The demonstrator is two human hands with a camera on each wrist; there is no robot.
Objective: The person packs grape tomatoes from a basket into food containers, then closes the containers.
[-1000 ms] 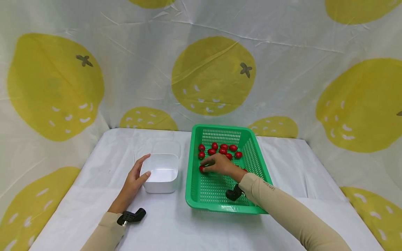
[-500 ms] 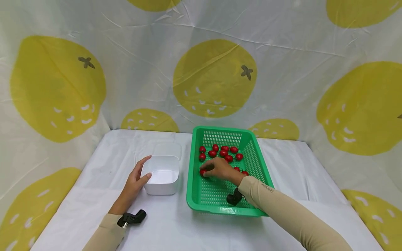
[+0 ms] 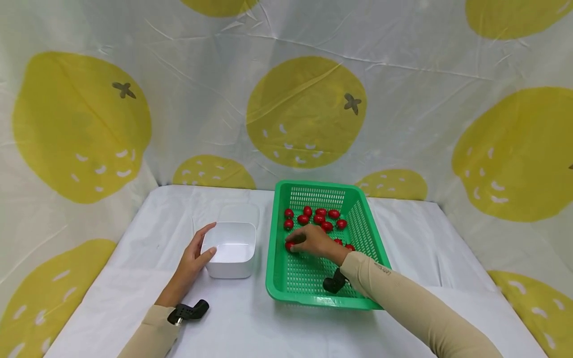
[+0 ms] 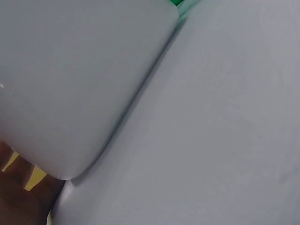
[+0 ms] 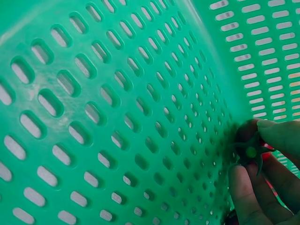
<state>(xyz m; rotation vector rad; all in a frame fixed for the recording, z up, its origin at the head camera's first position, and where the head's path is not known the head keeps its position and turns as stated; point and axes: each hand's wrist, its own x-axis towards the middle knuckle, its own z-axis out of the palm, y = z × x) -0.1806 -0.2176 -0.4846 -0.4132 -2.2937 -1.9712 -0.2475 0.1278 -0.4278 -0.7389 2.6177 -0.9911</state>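
Observation:
In the head view my right hand (image 3: 314, 241) reaches into a green plastic basket (image 3: 326, 300) and pinches a cherry tomato (image 3: 290, 246) near its left wall. The right wrist view shows that tomato's green star-shaped calyx (image 5: 251, 152) between thumb and fingers. More cherry tomatoes (image 3: 320, 219) lie on the basket's floor, mostly toward the back, a couple partly behind the right forearm. To the left, my left hand (image 3: 193, 258) grips the left side of a white square container (image 3: 230, 270), thumb at the rim. No contents show inside it. Its outer wall fills much of the left wrist view.
Behind the white container lies a flat translucent lid (image 3: 241, 214) on the white tablecloth (image 3: 241, 323). A lemon-print cloth (image 3: 309, 109) hangs behind and along both sides. The basket stands a little right of the container.
The head view has shifted slightly, so everything sits a little lower in it. My right hand stays at the same tomato, and my left hand keeps its grip on the container.

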